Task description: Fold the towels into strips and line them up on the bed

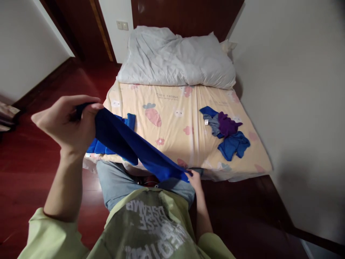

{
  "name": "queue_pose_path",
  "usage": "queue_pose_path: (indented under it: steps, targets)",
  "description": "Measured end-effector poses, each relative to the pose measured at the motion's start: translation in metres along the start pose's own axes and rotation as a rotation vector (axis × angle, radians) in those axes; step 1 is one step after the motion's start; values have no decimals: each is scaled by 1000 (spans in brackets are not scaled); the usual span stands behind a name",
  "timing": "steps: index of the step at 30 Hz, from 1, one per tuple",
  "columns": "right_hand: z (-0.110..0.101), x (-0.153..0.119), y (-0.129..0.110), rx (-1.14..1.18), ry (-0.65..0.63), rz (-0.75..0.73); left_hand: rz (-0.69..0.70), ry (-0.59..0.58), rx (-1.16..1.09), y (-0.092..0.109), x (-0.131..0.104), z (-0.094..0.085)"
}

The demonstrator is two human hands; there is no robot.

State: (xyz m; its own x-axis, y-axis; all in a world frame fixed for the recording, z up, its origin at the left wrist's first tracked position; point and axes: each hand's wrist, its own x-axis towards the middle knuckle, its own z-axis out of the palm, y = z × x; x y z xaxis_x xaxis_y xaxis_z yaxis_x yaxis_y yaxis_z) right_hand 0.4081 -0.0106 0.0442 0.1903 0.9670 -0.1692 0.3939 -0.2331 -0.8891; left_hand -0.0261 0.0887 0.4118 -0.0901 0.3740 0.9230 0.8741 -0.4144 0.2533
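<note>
A blue cloth [151,153] is stretched slantwise in front of my body, high at the left and low at the right. My left hand [72,120] is raised and closed around its upper end, with the thumb pressed on the fabric. Down by my thigh, my right hand [194,178] pinches the opposite end. Part of the cloth sags in a fold between the hands. Behind it, several blue cloths [101,146] lie at the bed's left front corner, partly hidden by my left hand and the held cloth.
On the right of the bed [172,133] sits a loose heap with a purple cloth [228,124], a grey cloth [212,124] and a blue crumpled cloth [234,145]. A white quilt [178,61] is bunched by the headboard [188,16]. A wall [293,90] borders the right side.
</note>
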Motion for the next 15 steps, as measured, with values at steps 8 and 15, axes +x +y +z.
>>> queue_pose_path:
  steps: [8,15]
  targets:
    - [-171,44,-17,73,315,-34,-488,-280,-98,-84,-55,66]
    - [-221,70,-46,313,583,-25,-682,-521,-408,-135,-120,105]
